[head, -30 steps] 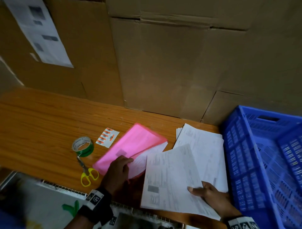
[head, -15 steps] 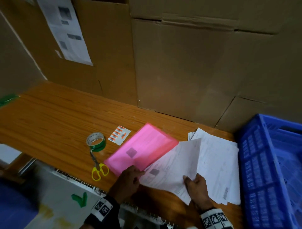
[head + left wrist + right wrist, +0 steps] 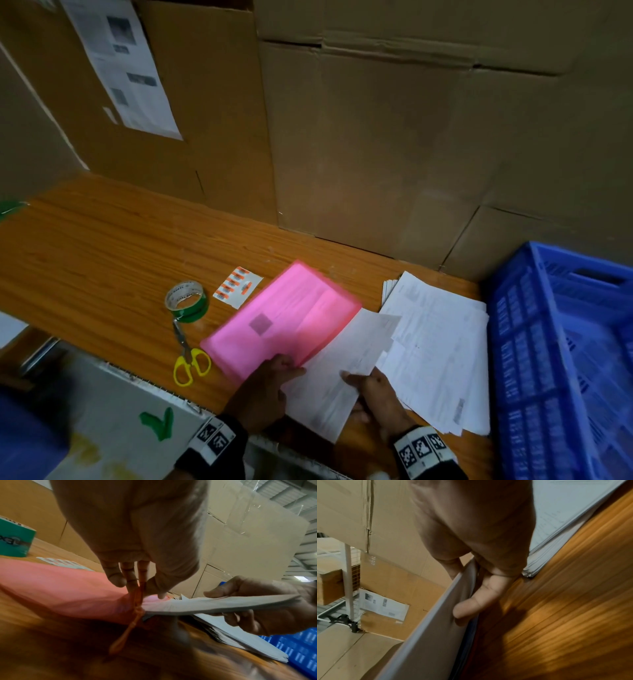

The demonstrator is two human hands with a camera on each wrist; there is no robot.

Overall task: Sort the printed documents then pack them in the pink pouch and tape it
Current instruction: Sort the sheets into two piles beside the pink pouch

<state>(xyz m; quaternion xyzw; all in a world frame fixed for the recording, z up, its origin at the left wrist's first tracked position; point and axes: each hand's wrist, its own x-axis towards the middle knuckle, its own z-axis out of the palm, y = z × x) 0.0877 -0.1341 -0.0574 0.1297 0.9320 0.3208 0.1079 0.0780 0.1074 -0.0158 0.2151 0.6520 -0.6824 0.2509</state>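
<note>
The pink pouch (image 3: 284,318) lies slantwise on the wooden table (image 3: 102,246) with printed sheets showing through it. My left hand (image 3: 274,377) pinches the pouch's open edge (image 3: 137,601) between thumb and fingers. My right hand (image 3: 370,387) grips a few printed sheets (image 3: 342,370) by their near edge, thumb on top, their far end inside the pouch mouth. In the right wrist view the fingers (image 3: 471,605) curl under the sheets (image 3: 440,635). A loose stack of printed documents (image 3: 438,349) lies to the right.
A green tape roll (image 3: 186,301), yellow-handled scissors (image 3: 188,359) and a sticker sheet (image 3: 236,286) lie left of the pouch. A blue crate (image 3: 561,359) stands at the right. Cardboard boxes (image 3: 376,137) wall the table's back.
My right hand has carried the sheets left from above the stack and slid them into the pouch mouth. My left hand has kept its hold on the pouch's edge.
</note>
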